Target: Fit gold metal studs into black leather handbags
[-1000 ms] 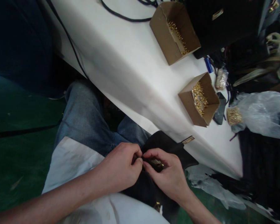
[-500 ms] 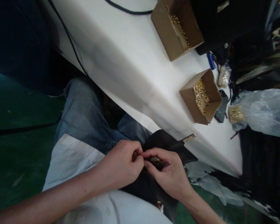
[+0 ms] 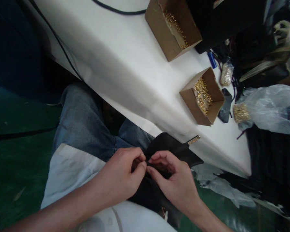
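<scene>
A black leather-like bag [image 3: 172, 146] lies across my lap against the table edge, with a gold metal clasp [image 3: 193, 140] sticking out from its flap. My left hand [image 3: 128, 169] is closed in a pinch at a dark strip of the bag. Facing it, my right hand [image 3: 177, 182] curls its fingers and thumb around the same spot, with fingertips nearly meeting the left ones. What lies between the fingertips is small and mostly hidden. Lower on the bag, a small gold piece [image 3: 163, 211] shows beside something white.
On the white table [image 3: 125, 61] stand two cardboard boxes, a larger one [image 3: 161, 33] and a smaller one [image 3: 193, 104], holding small gold hardware. A clear plastic bag [image 3: 270, 109] with gold pieces lies at the right. A black cable [image 3: 120, 12] crosses the table.
The right fingers have opened slightly and the fingertips have drawn a little apart. The gold glint inside the right hand is now less visible. The view has shifted slightly.
</scene>
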Available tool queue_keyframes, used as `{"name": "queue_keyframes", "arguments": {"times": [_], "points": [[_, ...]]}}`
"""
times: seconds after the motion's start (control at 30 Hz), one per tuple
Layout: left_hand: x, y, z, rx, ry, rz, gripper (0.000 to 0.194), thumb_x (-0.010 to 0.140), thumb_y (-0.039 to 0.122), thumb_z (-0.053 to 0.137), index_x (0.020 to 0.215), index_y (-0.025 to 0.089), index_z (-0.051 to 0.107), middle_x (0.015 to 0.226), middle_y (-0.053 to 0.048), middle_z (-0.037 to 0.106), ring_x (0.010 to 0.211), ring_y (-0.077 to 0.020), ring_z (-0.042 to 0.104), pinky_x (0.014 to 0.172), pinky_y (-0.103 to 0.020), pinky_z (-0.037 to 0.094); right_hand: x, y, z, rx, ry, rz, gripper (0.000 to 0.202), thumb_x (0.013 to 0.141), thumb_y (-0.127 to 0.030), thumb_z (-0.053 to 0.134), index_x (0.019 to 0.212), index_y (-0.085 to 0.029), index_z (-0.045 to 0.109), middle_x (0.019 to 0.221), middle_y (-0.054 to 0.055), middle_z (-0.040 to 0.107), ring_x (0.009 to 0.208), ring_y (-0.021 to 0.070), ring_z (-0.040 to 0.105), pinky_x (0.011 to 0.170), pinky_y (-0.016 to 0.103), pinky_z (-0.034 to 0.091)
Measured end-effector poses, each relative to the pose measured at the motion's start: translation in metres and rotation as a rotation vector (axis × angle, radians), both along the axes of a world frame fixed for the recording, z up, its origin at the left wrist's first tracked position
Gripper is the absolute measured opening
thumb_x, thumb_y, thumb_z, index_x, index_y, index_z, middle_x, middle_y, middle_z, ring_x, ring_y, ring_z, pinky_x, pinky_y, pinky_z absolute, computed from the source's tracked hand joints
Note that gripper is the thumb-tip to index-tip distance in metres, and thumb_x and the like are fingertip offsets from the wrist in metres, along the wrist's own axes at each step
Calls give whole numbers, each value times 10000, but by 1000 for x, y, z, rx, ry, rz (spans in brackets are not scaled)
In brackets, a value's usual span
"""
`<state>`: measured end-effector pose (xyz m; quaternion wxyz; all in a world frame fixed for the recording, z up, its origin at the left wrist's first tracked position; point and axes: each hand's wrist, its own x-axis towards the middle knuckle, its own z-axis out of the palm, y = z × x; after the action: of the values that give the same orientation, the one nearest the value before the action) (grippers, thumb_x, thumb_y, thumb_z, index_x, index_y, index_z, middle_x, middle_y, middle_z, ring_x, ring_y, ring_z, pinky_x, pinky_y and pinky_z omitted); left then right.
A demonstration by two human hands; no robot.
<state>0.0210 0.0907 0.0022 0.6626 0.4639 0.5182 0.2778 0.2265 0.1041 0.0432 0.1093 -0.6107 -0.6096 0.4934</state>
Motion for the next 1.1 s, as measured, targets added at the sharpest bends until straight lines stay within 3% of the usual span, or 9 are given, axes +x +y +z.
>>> {"name": "queue_keyframes", "arguments": {"times": [0.13, 0.23, 0.43, 0.53, 0.7, 0.9, 1.1], "points": [[0, -3, 7, 11, 7, -38, 189, 1003, 197, 618, 889, 222, 767, 848, 17, 783, 824, -176, 729, 765, -301, 463, 4, 6, 9, -235, 15, -31, 127, 901, -261, 842, 1024, -241, 818, 954, 0, 859, 869, 194, 813, 796, 268, 634], [1, -5, 7, 25, 20, -48, 194, 1011, 196, 612, 889, 227, 759, 839, 28, 777, 815, -167, 723, 766, -301, 460, 7, 10, 12, -358, 6, 24, 56, 922, -274, 820, 967, -246, 840, 912, -9, 844, 853, 205, 780, 730, 271, 579], [4, -3, 6, 40, 33, -40, 205, 1012, 195, 588, 889, 228, 748, 848, 20, 771, 817, -174, 718, 760, -309, 458, 6, 14, 9, -75, -57, 201, 32, 982, -263, 806, 972, -240, 826, 899, -26, 819, 831, 173, 747, 766, 266, 531], [5, -3, 6, 46, 66, -53, 200, 1012, 205, 586, 883, 227, 738, 853, 7, 763, 826, -192, 710, 757, -321, 453, 5, 16, 8, -22, -55, 287, 69, 1007, -216, 763, 940, -217, 778, 843, -30, 782, 773, 149, 716, 733, 256, 494], [5, -4, 9, 45, 70, -55, 200, 1022, 224, 575, 898, 229, 731, 869, -1, 764, 853, -203, 713, 770, -327, 457, 3, 14, 7, 44, 0, 309, 149, 1025, -176, 736, 882, -200, 770, 814, -11, 760, 754, 151, 707, 711, 261, 474], [8, -4, 7, 65, 83, -51, 201, 1018, 228, 568, 883, 226, 717, 860, -11, 745, 839, -207, 695, 750, -333, 445, -2, 11, 6, -3, 47, 233, 218, 1020, -144, 706, 826, -199, 788, 801, -2, 758, 749, 163, 693, 698, 273, 471], [8, -6, 6, 42, 55, -7, 220, 1070, 330, 583, 930, 233, 721, 890, -12, 745, 837, -212, 692, 758, -341, 470, -1, 15, 7, -141, 14, 142, 208, 1010, -262, 713, 842, -196, 816, 808, 6, 760, 784, 195, 666, 708, 290, 471]]}}
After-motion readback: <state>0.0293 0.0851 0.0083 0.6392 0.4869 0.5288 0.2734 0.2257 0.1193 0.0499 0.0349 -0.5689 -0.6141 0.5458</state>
